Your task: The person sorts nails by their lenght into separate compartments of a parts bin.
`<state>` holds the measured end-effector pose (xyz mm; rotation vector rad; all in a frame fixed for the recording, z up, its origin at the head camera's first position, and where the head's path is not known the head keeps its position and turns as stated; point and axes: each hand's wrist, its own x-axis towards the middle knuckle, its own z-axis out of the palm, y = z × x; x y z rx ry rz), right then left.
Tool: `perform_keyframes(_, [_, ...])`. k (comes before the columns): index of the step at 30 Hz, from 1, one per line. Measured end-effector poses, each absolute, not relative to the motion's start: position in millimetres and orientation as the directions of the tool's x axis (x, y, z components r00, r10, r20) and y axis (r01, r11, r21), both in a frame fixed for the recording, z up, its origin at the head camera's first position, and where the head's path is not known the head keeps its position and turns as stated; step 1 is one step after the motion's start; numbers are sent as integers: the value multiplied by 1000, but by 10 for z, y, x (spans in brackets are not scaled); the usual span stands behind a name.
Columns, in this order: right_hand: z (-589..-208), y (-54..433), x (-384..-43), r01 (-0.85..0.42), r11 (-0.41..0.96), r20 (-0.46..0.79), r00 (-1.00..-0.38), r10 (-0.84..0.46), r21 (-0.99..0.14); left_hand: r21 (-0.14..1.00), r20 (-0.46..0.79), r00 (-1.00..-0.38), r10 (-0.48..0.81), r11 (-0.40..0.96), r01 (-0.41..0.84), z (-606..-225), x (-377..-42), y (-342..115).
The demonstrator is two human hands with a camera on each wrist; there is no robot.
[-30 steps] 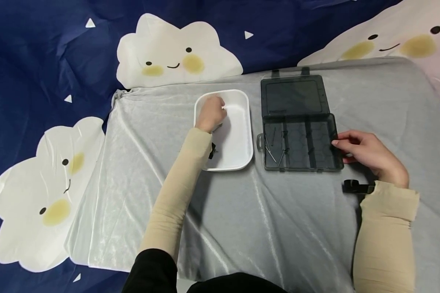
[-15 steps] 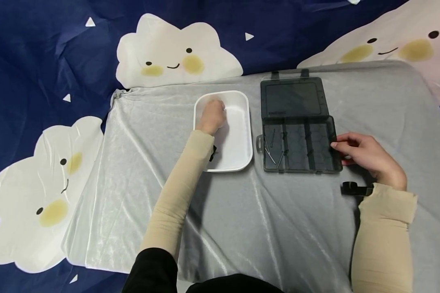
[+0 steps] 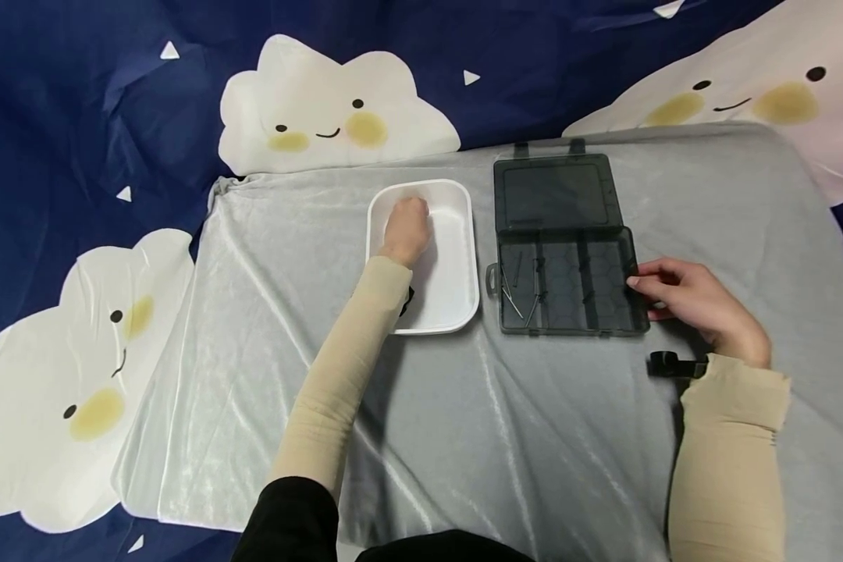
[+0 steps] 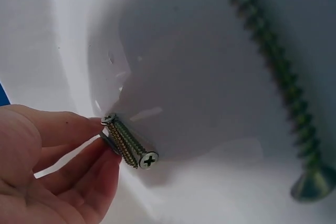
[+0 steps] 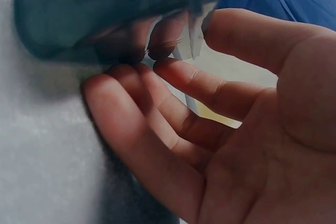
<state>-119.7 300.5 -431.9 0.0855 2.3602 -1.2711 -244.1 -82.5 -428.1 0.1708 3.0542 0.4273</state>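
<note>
My left hand (image 3: 407, 230) reaches into the white tray (image 3: 475, 265), near its far left corner. In the left wrist view its fingertips pinch at a small bunch of cross-head screws (image 4: 131, 142) against the tray floor. Another, longer-looking screw (image 4: 283, 77) lies close to that camera. To the right stands a dark see-through compartment box (image 3: 607, 281) with its lid (image 3: 558, 193) folded back. My right hand (image 3: 702, 304) grips the box's right side, thumb at the upper edge and fingers lower down. Several thin metal pieces (image 3: 510, 300) lie in the box's left part.
Grey velvety cloth (image 3: 534, 437) covers the table under tray and box. A narrow gap separates the two containers. Behind and to the left hangs a navy sheet (image 3: 183, 101) with printed clouds. A black wrist strap part (image 3: 674, 365) juts from the right sleeve.
My left hand has settled slightly deeper into the tray, its fingers turned more out of sight. The right hand keeps its place on the box. The whole head view has shifted a little.
</note>
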Motion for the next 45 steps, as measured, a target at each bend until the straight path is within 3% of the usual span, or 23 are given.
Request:
perform_keyframes(8, [-4355, 2995, -1165, 269, 581, -422, -895, -144, -768, 356, -95, -993, 74, 934, 35, -4316, -2425, -811])
perform_keyframes(16, [-4380, 2984, -1142, 277, 566, -422, -896, -139, -776, 334, -138, -986, 97, 941, 46, -4307, -2399, -801])
perform_keyframes(26, [-4372, 2997, -1169, 271, 587, -427, -893, -142, -763, 613, -132, -986, 103, 790, 0, -4069, -2326, -840])
perform_keyframes(30, [-4353, 2997, -1196, 267, 590, -428, -891, -151, -762, 747, -186, -979, 88, 660, -83, -3928, -2259, -887])
perform_keyframes(36, [-4360, 2982, -1226, 264, 589, -425, -893, -151, -764, 941, -241, -963, 122, 272, -201, -3830, -2145, -944])
perform_keyframes(45, [-4345, 2973, -1227, 266, 600, -424, -895, -136, -754, 950, -291, -946, 142, -75, -304, -3741, -2003, -893])
